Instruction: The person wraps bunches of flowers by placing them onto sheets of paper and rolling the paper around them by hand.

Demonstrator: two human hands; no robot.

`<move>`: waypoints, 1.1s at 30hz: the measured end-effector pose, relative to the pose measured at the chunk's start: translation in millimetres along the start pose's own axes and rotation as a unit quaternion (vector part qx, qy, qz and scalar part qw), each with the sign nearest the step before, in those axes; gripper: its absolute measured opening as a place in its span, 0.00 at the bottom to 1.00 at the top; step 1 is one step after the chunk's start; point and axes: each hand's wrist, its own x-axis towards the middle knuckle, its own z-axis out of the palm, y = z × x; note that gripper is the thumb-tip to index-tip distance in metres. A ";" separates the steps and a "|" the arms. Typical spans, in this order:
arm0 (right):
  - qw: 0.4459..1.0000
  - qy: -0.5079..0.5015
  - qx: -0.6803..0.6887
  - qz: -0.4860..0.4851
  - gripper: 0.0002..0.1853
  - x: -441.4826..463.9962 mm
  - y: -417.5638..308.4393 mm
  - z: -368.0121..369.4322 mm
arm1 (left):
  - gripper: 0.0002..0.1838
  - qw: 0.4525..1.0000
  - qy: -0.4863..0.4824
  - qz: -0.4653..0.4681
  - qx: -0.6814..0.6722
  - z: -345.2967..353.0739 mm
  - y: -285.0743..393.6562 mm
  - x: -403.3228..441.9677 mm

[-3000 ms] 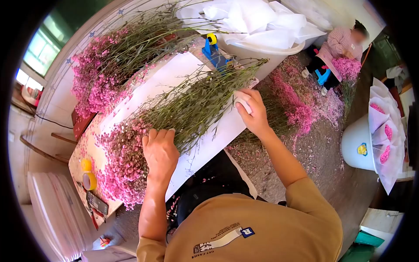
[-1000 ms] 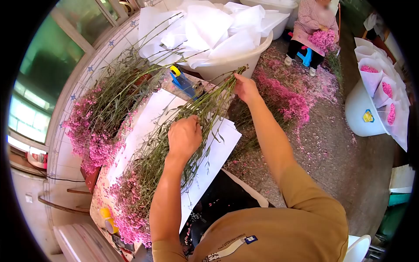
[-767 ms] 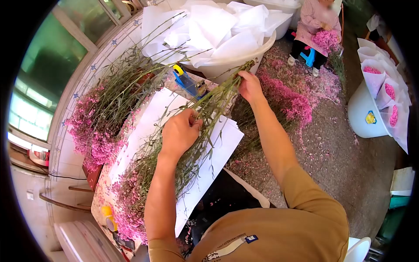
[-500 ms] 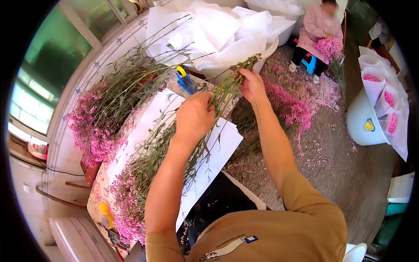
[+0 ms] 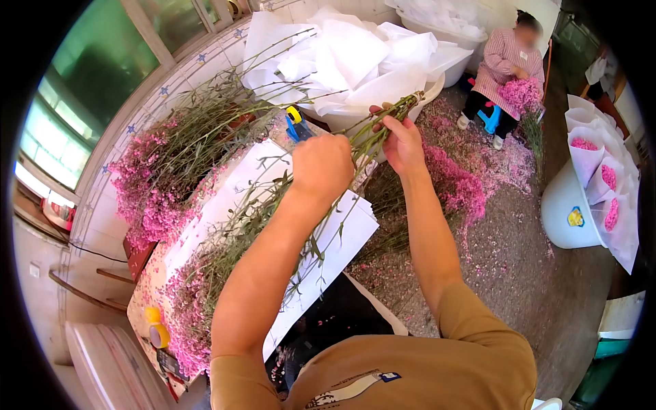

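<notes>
A long bunch of pink flowers lies slantwise over white paper sheets, blossoms toward the lower left and bare stems toward the upper right. My left hand is closed around the green stems partway up the bunch. Nearer the cut ends, my right hand grips the same stems between thumb and fingers, with its palm partly facing up. Just beyond my left hand is a blue-and-yellow tool, partly hidden by that hand.
More pink flowers lie at the left of the table. White wrapping sheets fill a tub behind. Flowers rest on the petal-strewn floor at right. A seated person holds a bunch; a white bucket contains wrapped bouquets. Yellow rolls sit front left.
The view has shifted slightly. My left hand has turned and moved a little along the stems toward my right hand, which keeps its hold near the ends.
</notes>
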 end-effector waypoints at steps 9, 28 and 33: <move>0.996 0.026 0.079 -0.013 0.15 13.0 20.4 -7.3 | 0.10 0.992 0.112 0.044 -0.036 -9.7 -10.3 -4.9; 0.991 -0.005 0.034 0.132 0.13 58.6 41.3 -106.9 | 0.09 0.997 0.037 -0.036 -0.062 32.9 13.3 -11.0; 0.986 0.076 -0.034 0.144 0.13 65.0 85.7 -170.9 | 0.11 0.983 0.182 -0.014 -0.034 10.9 12.5 -7.1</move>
